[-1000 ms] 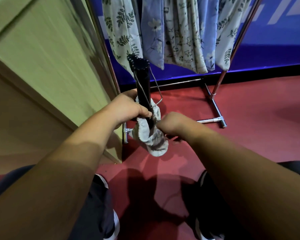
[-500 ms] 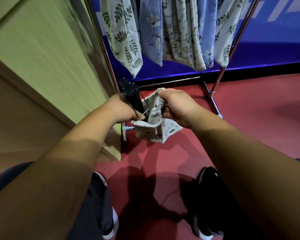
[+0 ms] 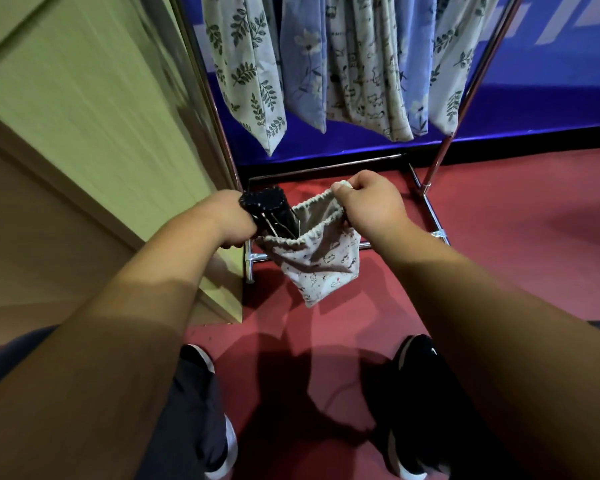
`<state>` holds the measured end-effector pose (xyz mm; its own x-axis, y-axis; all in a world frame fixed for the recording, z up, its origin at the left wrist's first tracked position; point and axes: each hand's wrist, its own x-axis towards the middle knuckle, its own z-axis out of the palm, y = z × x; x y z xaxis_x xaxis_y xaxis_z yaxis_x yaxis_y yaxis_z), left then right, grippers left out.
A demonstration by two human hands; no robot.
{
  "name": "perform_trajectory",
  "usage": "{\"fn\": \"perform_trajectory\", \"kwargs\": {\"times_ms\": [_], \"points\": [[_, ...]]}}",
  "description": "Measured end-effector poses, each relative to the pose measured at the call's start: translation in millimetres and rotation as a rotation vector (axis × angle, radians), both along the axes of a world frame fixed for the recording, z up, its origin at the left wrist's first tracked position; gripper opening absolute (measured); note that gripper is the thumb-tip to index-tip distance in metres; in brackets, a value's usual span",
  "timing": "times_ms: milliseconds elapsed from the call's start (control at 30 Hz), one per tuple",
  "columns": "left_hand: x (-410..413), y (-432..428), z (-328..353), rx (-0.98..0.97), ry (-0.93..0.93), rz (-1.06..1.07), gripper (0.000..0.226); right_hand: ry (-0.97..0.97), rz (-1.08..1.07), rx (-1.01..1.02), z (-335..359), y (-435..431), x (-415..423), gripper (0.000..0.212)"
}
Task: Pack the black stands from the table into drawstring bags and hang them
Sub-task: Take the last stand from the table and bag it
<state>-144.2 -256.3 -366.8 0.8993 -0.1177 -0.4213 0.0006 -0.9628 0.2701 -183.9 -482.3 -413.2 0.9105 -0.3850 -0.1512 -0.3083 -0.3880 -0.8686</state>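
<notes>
Red floor (image 3: 499, 220) fills the lower field, and a pale wooden panel (image 3: 101, 133) rises on your left. Ahead stands a metal rack (image 3: 437, 161) carrying a row of patterned hung bags (image 3: 361, 64), which appear to be packed already.

Your left hand (image 3: 222, 220) and right hand (image 3: 368, 206) meet in the air before the rack's base, well above the floor. Between them hangs the drawstring bag (image 3: 319, 261), pale with a small print, its body slack and its mouth pulled wide.

The black stand (image 3: 269, 209) is in your left hand, its fingers clenched round it. It leans top towards you, its lower end at the left side of the bag's mouth and most of its length outside. Your right hand's fingers pinch the far rim of the bag and lift it to hold the opening.

The step in hand appears to be insertion, and it is only begun. No bench shows in this view.

The next move likely calls for lowering the stand fully while the rim stays taut. Its thin metal wires may snag the gathered hem, so centre it in the mouth. Drawing the cord and hanging the bag remain to be done.
</notes>
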Motion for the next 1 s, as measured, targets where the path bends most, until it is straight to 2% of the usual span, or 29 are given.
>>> {"fn": "perform_trajectory", "kwargs": {"times_ms": [133,233,300,367,433,600,700,800,867,900,1000], "points": [[1.1,-2.7,4.4,0.146,-0.058,-0.077,0.024,0.054,0.013,-0.077,-3.6,-4.0,0.9,0.028],[5.0,-1.5,7.3,0.133,-0.048,-0.084,0.022,0.103,0.013,-0.137,-4.3,-7.0,-1.0,0.03],[9.3,1.7,6.5,0.01,-0.003,-0.014,0.024,0.123,0.024,-0.167,-4.1,-8.2,-1.9,0.031],[14.4,4.8,6.1,-0.205,0.046,0.124,0.04,0.142,0.035,-0.178,-4.2,-8.7,-2.0,0.031],[15.5,5.5,7.7,-0.44,0.069,0.257,0.045,0.174,0.065,-0.192,-2.7,-7.9,-3.2,0.032],[12.9,-6.4,14.1,-0.774,0.057,0.332,0.011,0.227,0.133,-0.209,0.7,-4.0,-3.0,0.029],[15.3,-7.6,15.4,-0.951,0.115,0.354,0.015,0.234,0.179,-0.202,6.3,0.2,-3.8,0.014],[15.6,-9.4,15.3,-1.05,0.151,0.312,0.016,0.278,0.206,-0.177,7.0,2.2,-6.7,0.017],[13.7,-11.2,15.9,-1.094,0.134,0.27,0.034,0.306,0.211,-0.141,4.5,1.9,-7.6,0.02],[12.8,-10.9,17.1,-1.053,0.102,0.217,0.05,0.319,0.207,-0.082,3.5,2.6,-7.8,0.019],[4.0,-13.9,18.7,-0.665,0.005,-0.105,0.101,0.341,0.156,0.268,3.0,6.7,-9.3,0.01]]}}
